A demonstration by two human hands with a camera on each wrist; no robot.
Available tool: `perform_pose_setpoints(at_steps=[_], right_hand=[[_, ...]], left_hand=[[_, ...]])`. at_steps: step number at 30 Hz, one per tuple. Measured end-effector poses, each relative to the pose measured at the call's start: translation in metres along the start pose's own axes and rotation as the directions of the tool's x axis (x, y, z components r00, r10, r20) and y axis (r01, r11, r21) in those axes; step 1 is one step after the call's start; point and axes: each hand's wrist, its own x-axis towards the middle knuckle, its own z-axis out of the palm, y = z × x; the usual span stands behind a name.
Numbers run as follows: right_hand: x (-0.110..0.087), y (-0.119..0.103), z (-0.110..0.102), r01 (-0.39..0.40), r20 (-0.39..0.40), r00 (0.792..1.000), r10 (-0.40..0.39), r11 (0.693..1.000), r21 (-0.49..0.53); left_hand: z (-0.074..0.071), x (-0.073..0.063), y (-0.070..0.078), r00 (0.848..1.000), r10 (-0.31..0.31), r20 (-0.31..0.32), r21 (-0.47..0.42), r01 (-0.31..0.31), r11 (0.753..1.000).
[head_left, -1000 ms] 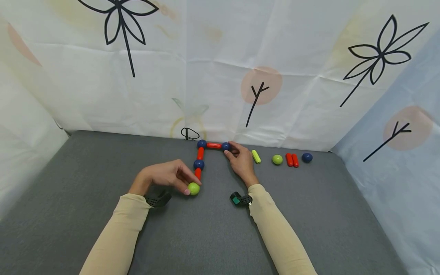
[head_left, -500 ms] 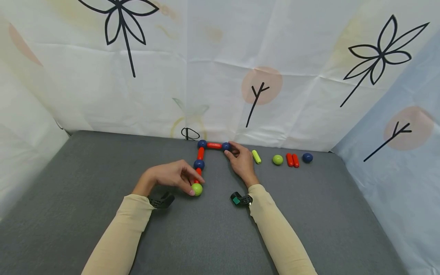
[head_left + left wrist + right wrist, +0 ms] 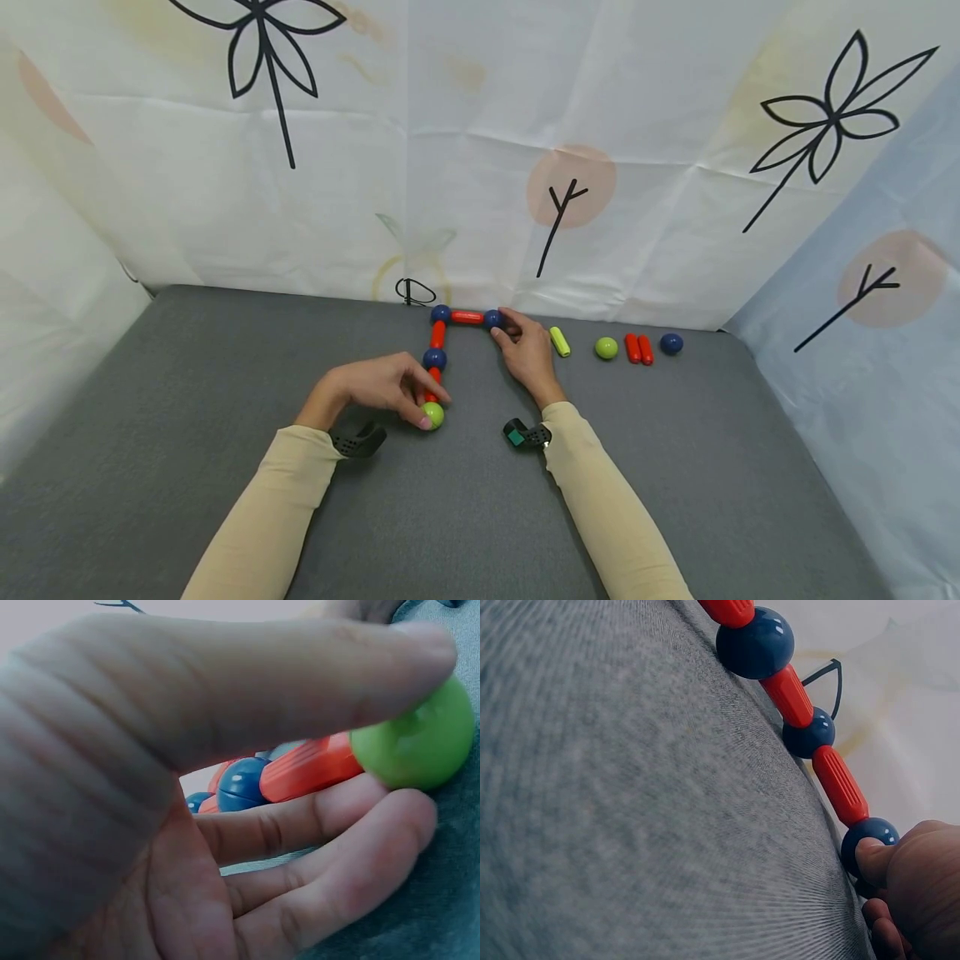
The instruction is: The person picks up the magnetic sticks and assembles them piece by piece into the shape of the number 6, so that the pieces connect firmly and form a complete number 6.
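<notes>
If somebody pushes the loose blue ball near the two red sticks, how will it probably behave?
The loose blue ball would probably roll, because it looks round and lies free on the table. It may feel slippery, as similar blue balls look glossy in the right wrist view.

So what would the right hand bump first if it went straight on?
The blue ball the right hand pinches. Past that, probably the red rod beside it, or the white cloth behind; depth is hard to judge.
</notes>
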Motion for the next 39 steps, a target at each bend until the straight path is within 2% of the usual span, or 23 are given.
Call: perform_pose_setpoints(at_steps=[4,6,8,9,10,13,15,17,19,22,27,39], right_hand=[[0.0,0.0,0.0,-0.015,0.004,1.0,0.015,1.0,-0.002],[0.0,0.001,0.0,-0.015,0.002,1.0,0.015,1.0,-0.004],[0.0,0.001,0.0,-0.009,-0.003,1.0,0.009,1.0,-0.004],[0.0,0.0,0.0,-0.007,-0.005,1.0,0.007,1.0,-0.002],[0.0,0.0,-0.001,-0.005,-0.007,1.0,0.005,1.0,0.002],[0.0,0.0,-0.001,-0.002,-0.01,1.0,0.002,1.0,0.007],[0.0,0.0,0.0,-0.007,-0.006,1.0,0.007,1.0,0.01],[0.0,0.0,0.0,-0.011,-0.003,1.0,0.011,1.0,0.011],[0.0,0.0,0.0,-0.015,0.0,1.0,0.015,1.0,0.013],[-0.001,0.001,0.0,-0.016,0.0,1.0,0.016,1.0,0.014],[0.0,0.001,0.002,-0.017,-0.005,1.0,0.017,1.0,0.013],[0.0,0.0,0.001,-0.03,-0.011,0.999,0.03,0.999,0.012]], left_hand=[[-0.004,-0.004,-0.002,0.999,0.029,-0.018,0.017,-0.029,0.999],[-0.006,-0.006,-0.005,0.996,0.022,-0.088,0.02,-0.021,1.0],[-0.007,-0.006,-0.008,0.977,0.004,-0.214,0.025,0.001,1.0],[-0.007,-0.005,-0.01,0.957,-0.008,-0.289,0.027,0.016,1.0],[-0.007,-0.004,-0.011,0.931,-0.016,-0.364,0.03,0.029,0.999],[-0.003,0.003,-0.014,0.83,-0.04,-0.557,0.057,0.086,0.995],[0.0,0.009,-0.015,0.774,-0.053,-0.631,0.073,0.128,0.989],[0.003,0.014,-0.017,0.732,-0.063,-0.679,0.079,0.158,0.984],[0.006,0.017,-0.019,0.711,-0.059,-0.701,0.078,0.158,0.984],[0.009,0.021,-0.023,0.698,-0.036,-0.715,0.082,0.135,0.987],[0.011,0.022,-0.027,0.695,-0.002,-0.719,0.1,0.107,0.989],[0.012,0.025,-0.032,0.688,0.038,-0.724,0.104,0.054,0.993]])
